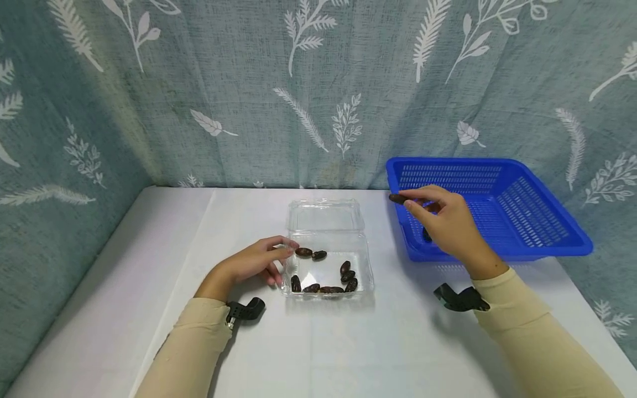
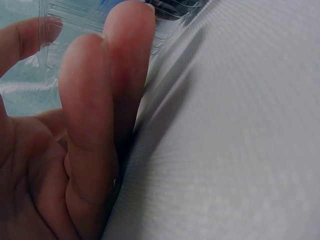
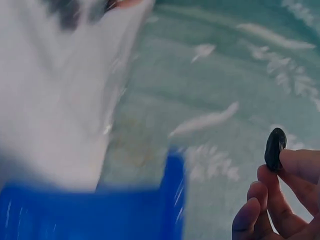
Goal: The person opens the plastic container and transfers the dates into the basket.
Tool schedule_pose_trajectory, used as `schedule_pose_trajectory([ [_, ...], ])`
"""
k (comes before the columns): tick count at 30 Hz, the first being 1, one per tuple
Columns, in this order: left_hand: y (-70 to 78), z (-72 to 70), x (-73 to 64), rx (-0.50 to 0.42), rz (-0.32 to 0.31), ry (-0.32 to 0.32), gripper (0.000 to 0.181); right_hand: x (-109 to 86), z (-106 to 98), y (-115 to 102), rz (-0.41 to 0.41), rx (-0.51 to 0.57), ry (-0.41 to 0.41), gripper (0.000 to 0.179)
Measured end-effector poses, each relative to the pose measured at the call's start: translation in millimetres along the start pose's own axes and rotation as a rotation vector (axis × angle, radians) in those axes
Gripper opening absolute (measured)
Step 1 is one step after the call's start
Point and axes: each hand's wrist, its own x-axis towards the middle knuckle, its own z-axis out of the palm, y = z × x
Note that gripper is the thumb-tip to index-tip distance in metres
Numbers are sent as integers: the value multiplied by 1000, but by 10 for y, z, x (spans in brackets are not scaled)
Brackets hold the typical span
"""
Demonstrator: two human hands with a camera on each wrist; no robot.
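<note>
A dark brown date is pinched between the thumb and fingertips of my right hand, over the left rim of the blue basket. The right wrist view shows the same date held upright at the fingertips. Below that hand, another dark date lies in the basket, partly hidden. My left hand grips the left edge of a clear plastic clamshell box, its lid opened back. Several dates lie in the box, along its front, right side and back left.
White cloth covers the table. Behind it and at the left hangs a green-blue curtain with white leaf prints. The box lid stands tilted toward the curtain. A black wrist camera sits on each sleeve.
</note>
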Motion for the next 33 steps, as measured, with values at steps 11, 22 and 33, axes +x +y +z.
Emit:
schedule_pose_trajectory([
  [11, -33, -47, 0, 14, -3, 3, 47, 95, -315, 535, 166, -210, -131, 25],
  [22, -57, -33, 30, 6, -7, 2, 49, 203, -357, 887, 353, -290, -311, 29],
  [33, -12, -8, 22, 6, 3, 0, 47, 221, -346, 1020, 432, -366, -429, 25],
])
